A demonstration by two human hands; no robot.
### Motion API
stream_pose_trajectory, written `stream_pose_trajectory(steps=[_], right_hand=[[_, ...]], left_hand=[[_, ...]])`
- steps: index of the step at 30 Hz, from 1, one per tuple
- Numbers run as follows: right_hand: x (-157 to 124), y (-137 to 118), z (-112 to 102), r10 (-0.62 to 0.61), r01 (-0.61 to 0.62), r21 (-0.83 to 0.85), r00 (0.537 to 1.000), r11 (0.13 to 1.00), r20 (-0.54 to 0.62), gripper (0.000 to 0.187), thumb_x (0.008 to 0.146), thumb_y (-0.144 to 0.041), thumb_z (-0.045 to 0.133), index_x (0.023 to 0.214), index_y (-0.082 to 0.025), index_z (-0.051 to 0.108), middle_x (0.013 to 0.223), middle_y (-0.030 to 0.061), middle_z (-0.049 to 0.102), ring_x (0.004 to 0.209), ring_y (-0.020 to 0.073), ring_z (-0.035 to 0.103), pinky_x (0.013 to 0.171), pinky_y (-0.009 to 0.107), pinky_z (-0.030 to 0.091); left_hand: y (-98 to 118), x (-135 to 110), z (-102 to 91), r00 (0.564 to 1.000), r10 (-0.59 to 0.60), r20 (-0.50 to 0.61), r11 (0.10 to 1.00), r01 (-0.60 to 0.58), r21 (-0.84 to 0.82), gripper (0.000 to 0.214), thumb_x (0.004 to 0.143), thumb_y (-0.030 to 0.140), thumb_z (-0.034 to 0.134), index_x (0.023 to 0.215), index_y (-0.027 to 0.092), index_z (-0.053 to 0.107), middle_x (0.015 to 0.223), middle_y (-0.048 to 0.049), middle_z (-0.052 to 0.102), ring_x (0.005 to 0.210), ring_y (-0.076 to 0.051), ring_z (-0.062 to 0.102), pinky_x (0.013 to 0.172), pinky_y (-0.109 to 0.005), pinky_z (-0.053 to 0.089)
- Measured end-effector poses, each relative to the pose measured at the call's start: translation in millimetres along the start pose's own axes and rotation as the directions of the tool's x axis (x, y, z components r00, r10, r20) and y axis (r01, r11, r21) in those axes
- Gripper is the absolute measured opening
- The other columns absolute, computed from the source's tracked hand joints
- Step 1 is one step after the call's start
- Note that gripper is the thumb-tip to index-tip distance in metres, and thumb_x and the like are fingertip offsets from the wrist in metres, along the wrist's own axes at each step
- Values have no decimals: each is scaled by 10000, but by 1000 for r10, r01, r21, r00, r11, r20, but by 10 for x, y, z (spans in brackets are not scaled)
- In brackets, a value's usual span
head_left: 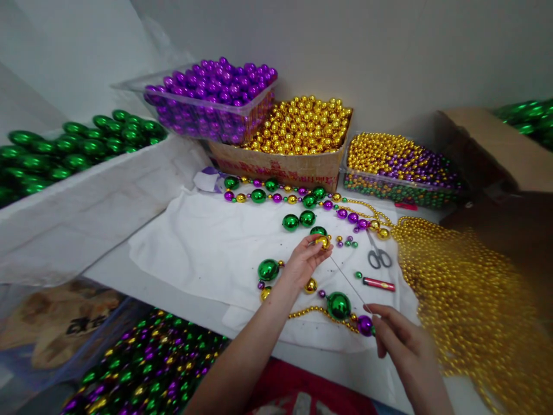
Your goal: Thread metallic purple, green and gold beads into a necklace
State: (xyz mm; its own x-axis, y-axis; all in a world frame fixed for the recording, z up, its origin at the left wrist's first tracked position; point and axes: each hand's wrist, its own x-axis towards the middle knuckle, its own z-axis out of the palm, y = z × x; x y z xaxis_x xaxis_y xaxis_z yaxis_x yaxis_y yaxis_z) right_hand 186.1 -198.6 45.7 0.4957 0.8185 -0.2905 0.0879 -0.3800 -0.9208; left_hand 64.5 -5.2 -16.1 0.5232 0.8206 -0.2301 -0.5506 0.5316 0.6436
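My left hand (pixel 302 264) pinches a small gold bead (pixel 323 241) over the white cloth (pixel 203 248). A thin needle or wire (pixel 348 282) runs from that bead down to my right hand (pixel 400 337), whose fingers are pinched on its lower end. Just below lies a strand with a large green ball (pixel 338 305), a purple bead (pixel 365 325) and small gold beads. Another green ball (pixel 268 270) sits left of my left wrist. A long strung row of green, purple and gold beads (pixel 298 199) lies further back.
Scissors (pixel 377 253) and a red lighter (pixel 379 283) lie on the cloth. A heap of gold bead strands (pixel 466 300) fills the right. Bins hold purple balls (pixel 211 95), gold balls (pixel 302 124), mixed beads (pixel 397 164) and green balls (pixel 64 150). Finished strands (pixel 147 363) pile at lower left.
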Motion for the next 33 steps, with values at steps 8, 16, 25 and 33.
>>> stream_pose_trajectory(steps=[8,16,25,33], right_hand=[[111,87,-56,1,-2,17,999,1000,41,426,789,-512,574,1008,-157,659,484,-31,462,501,132,433,492,240,306],[150,96,-27,52,-55,61,998,997,35,469,776,-532,587,1046,-153,642,482,-40,464,456,88,322,469,231,222],[105,110,41,35,-35,33,999,999,4,467,769,-539,581,1037,-163,647,510,-27,483,497,131,415,477,246,260],[52,86,78,-30,28,-41,998,999,-47,423,802,-510,560,1039,-171,651,542,-19,500,549,154,485,541,262,360]], left_hand=[[-9,-40,158,999,-40,-21,997,41,69,358,710,116,701,1023,155,532,1012,-68,646,847,-175,667,841,-336,501],[-68,-75,218,999,-39,21,997,38,64,446,703,111,706,1100,172,513,1083,-71,607,858,-182,662,786,-313,516],[-71,-117,210,998,-47,37,998,48,-29,307,756,212,685,1037,155,574,1001,-71,638,860,-185,656,814,-330,506],[-123,-131,206,1000,-17,16,997,18,-71,258,764,242,683,980,148,578,976,-71,652,849,-180,657,833,-339,495]])
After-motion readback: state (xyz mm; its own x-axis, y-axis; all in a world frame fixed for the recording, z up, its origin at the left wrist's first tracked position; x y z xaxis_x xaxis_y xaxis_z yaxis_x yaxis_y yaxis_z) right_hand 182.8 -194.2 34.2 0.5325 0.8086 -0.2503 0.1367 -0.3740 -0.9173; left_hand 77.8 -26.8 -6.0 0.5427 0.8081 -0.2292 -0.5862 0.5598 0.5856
